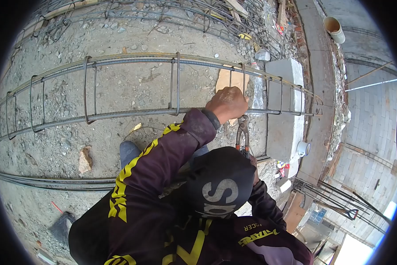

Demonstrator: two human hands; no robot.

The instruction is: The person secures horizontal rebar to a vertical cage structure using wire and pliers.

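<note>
A long cage of steel reinforcing bar [132,115] with rectangular stirrups stretches across the ground in front of me. My left hand [228,104] is closed around its near bar, close to a stirrup. Just right of that fist, the jaws of a pair of pincers with red handles [242,128] meet the same bar. My right hand [254,167] is closed at the handles, mostly hidden behind a black cap [222,176] with pale letters. Any tie wire at the jaws is too small to make out.
A pale concrete block [286,70] stands under the cage's right end, beside a clear plastic bottle [257,90]. Loose bars [52,183] lie at the lower left. More bar cages [185,17] lie beyond, over rubble. A bucket [334,30] sits at upper right.
</note>
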